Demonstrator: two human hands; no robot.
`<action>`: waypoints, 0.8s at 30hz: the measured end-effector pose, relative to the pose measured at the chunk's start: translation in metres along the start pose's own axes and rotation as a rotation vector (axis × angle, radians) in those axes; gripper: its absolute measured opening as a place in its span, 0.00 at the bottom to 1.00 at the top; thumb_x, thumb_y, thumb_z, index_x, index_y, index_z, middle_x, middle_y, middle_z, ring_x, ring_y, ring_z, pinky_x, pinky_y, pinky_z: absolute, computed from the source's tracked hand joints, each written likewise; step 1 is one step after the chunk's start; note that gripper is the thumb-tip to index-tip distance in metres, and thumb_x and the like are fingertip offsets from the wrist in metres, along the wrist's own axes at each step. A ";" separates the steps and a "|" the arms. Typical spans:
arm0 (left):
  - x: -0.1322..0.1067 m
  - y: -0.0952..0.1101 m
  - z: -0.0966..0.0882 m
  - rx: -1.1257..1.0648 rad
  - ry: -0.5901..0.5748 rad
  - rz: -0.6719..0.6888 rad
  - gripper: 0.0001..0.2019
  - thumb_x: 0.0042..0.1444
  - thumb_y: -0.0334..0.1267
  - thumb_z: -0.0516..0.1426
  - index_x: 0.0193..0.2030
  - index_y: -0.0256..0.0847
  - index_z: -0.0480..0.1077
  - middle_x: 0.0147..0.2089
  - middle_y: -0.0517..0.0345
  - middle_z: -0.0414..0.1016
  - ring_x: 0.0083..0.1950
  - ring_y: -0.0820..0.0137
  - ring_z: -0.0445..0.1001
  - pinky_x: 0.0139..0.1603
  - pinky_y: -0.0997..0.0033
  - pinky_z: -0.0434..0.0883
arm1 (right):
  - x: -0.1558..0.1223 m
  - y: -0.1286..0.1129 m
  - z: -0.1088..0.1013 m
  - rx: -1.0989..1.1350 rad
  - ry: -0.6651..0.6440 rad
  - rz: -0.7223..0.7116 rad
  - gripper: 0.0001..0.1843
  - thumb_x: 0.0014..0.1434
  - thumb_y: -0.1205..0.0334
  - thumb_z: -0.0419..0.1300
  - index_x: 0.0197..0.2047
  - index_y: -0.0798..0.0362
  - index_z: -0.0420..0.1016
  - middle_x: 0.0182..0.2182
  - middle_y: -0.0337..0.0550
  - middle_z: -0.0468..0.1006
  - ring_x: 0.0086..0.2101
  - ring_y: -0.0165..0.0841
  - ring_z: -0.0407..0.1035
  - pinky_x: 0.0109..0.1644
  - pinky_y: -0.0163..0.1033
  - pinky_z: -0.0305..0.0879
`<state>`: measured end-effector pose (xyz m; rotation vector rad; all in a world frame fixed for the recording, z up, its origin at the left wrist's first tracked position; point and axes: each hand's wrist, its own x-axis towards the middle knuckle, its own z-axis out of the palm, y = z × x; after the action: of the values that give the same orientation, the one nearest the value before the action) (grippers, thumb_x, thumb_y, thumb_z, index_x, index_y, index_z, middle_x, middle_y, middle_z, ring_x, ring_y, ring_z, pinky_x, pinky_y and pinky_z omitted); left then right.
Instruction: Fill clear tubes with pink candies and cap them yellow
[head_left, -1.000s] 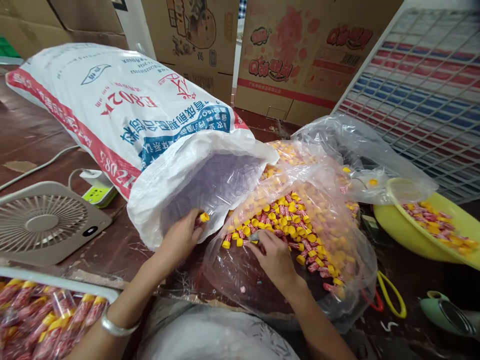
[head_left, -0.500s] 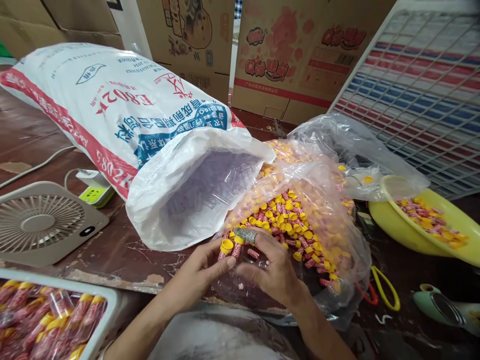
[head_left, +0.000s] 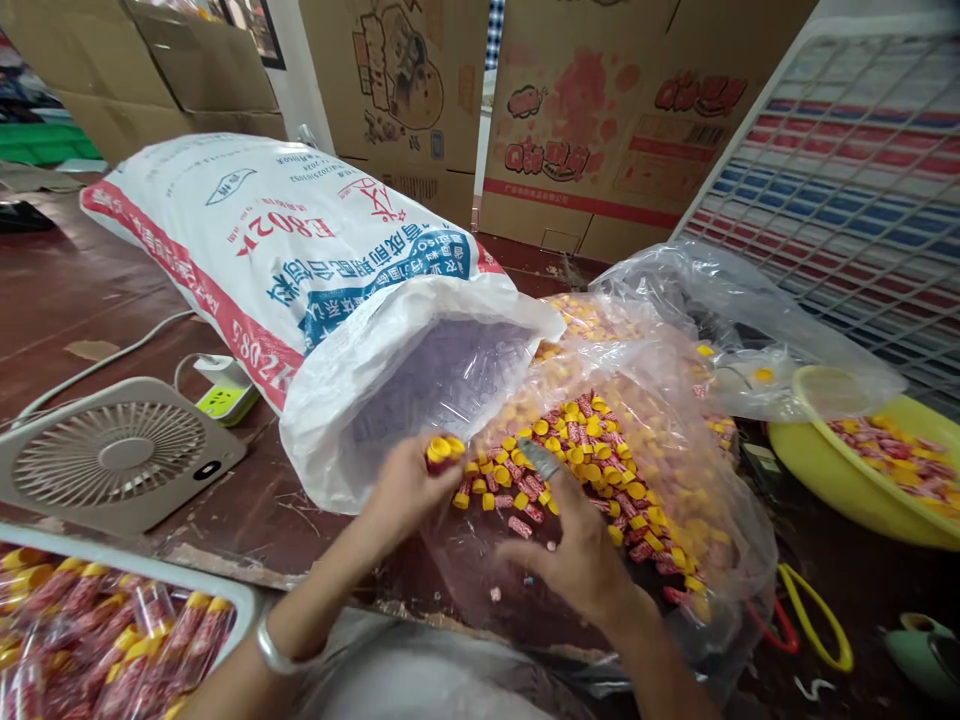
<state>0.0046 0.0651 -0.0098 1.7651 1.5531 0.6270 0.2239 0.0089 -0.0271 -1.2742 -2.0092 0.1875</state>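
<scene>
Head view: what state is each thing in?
Left hand, closed on yellow-capped pieces
Right hand, open, thumb and fingers apart
White sack, lying down, mouth open
Clear bag, open, pieces inside
Yellow bowl, partly filled
White tray, holding capped tubes
Fan, running or not unclear

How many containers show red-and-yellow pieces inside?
3: the white tray at lower left, the clear plastic bag right of centre, and the yellow basin at far right. Others may be hidden.

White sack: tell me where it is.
In the head view, the sack lies left of centre, its mouth just beyond the left hand, the fan at its near left, the clear bag right.
</scene>
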 end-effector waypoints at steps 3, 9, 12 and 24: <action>0.035 -0.012 -0.023 0.394 0.173 -0.057 0.10 0.58 0.33 0.54 0.42 0.36 0.75 0.42 0.40 0.81 0.44 0.50 0.80 0.42 0.60 0.71 | -0.006 0.023 -0.005 -0.125 0.047 0.118 0.14 0.72 0.50 0.55 0.41 0.51 0.70 0.35 0.46 0.77 0.36 0.42 0.75 0.40 0.44 0.71; 0.070 -0.031 -0.012 0.601 0.157 -0.130 0.15 0.60 0.31 0.50 0.46 0.30 0.77 0.45 0.26 0.79 0.45 0.41 0.79 0.39 0.53 0.71 | -0.017 0.027 0.011 -0.352 -0.260 0.136 0.04 0.67 0.67 0.62 0.38 0.50 0.74 0.35 0.42 0.78 0.35 0.38 0.75 0.36 0.38 0.67; 0.065 -0.033 -0.004 0.627 0.167 -0.103 0.17 0.61 0.33 0.50 0.50 0.29 0.76 0.51 0.25 0.76 0.51 0.41 0.76 0.42 0.54 0.72 | -0.017 0.023 0.022 -0.432 -0.335 0.127 0.07 0.62 0.69 0.67 0.41 0.50 0.75 0.41 0.44 0.78 0.36 0.37 0.76 0.35 0.37 0.68; -0.040 -0.001 -0.009 -0.299 -0.314 0.091 0.16 0.59 0.49 0.60 0.44 0.39 0.77 0.37 0.57 0.79 0.37 0.66 0.73 0.39 0.72 0.67 | -0.016 0.009 0.016 0.479 0.235 0.392 0.08 0.66 0.58 0.64 0.46 0.50 0.74 0.40 0.44 0.83 0.39 0.38 0.80 0.45 0.40 0.77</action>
<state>-0.0093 0.0270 -0.0017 1.6215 1.1105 0.5609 0.2234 0.0040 -0.0508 -1.2865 -1.3897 0.6343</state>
